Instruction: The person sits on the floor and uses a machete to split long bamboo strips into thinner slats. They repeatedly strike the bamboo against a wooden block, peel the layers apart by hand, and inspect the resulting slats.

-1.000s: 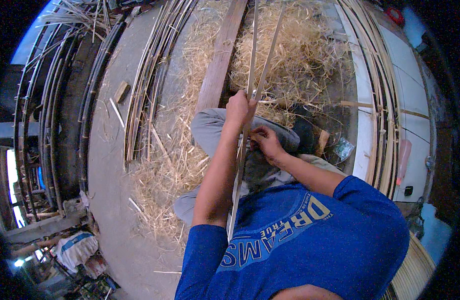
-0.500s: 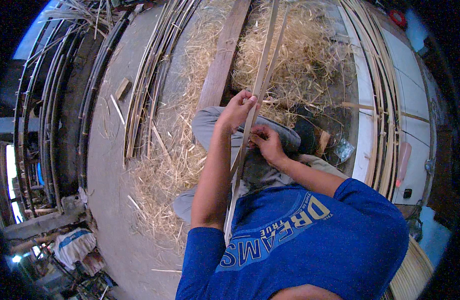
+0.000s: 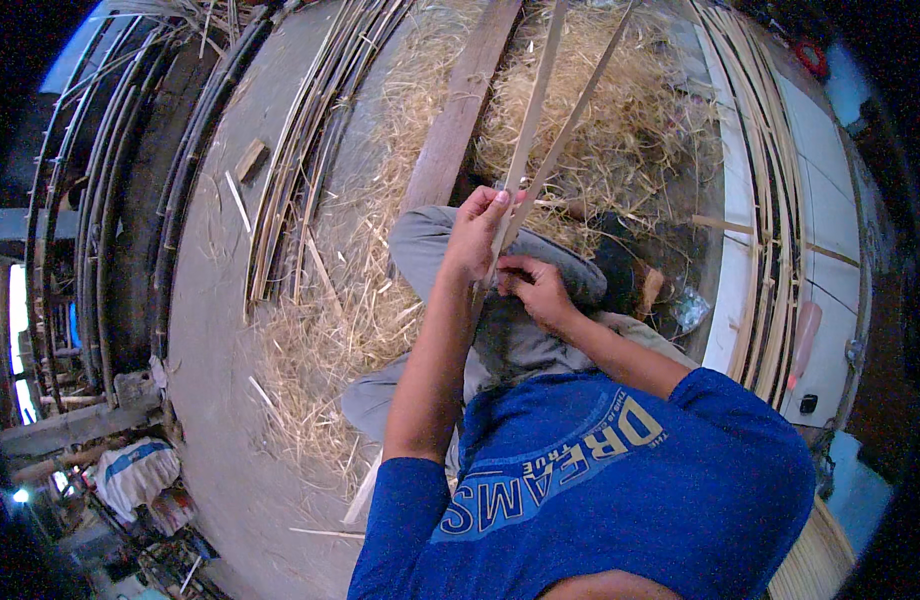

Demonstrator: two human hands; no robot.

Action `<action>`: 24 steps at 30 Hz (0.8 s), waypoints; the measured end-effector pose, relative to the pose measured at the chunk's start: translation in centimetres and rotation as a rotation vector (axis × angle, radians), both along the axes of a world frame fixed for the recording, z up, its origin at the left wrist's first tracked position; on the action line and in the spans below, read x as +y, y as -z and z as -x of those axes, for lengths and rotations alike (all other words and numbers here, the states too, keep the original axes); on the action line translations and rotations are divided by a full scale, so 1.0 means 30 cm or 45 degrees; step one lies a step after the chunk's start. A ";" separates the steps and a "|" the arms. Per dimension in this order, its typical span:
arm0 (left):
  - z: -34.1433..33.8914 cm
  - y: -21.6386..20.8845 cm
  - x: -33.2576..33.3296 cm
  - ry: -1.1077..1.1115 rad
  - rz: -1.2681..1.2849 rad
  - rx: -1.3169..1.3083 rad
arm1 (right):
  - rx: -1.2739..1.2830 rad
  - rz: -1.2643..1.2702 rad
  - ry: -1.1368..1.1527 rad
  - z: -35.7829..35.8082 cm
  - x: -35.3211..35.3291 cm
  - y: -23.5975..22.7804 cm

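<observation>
Two long, thin pale bamboo strips [image 3: 538, 105] rise from my hands and spread apart toward the far end. My left hand [image 3: 477, 225] is closed around them, with the thumb pressed on top. Just below and to the right, my right hand [image 3: 542, 290] is curled, its fingertips close beside the strips' lower part. What those fingers hold, if anything, is hidden. A pale strip end [image 3: 365, 488] shows past my left forearm, low by the sleeve. Both hands are above my lap, over grey trousers [image 3: 425, 245].
A wooden plank [image 3: 460, 100] runs away from my knee through heaped shavings [image 3: 590, 110]. Long bamboo strips lie in a left bundle [image 3: 305, 150] and a right bundle [image 3: 775, 200]. Dark poles [image 3: 195, 160] stand farther left. A small wood block [image 3: 251, 160] lies on the floor.
The two strips have spread wider apart at the far end, one leaning right. Their lower part has swung left, behind my left forearm. My hands have stayed nearly in place.
</observation>
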State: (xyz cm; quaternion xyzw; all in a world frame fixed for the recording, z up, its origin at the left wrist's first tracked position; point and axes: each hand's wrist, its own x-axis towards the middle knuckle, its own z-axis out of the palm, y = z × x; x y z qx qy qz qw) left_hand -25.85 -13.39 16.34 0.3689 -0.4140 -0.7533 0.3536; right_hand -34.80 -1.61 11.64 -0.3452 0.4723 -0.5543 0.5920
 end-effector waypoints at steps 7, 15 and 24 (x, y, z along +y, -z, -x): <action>-0.020 0.023 0.005 0.028 -0.093 -0.047 | 0.060 0.009 -0.067 0.006 -0.033 0.083; -0.067 -0.098 0.050 0.153 -0.235 -0.057 | -0.373 -0.208 -0.093 0.012 -0.052 -0.006; -0.275 -0.040 0.176 0.249 0.268 -0.812 | -0.238 -0.398 -0.040 -0.002 -0.070 -0.004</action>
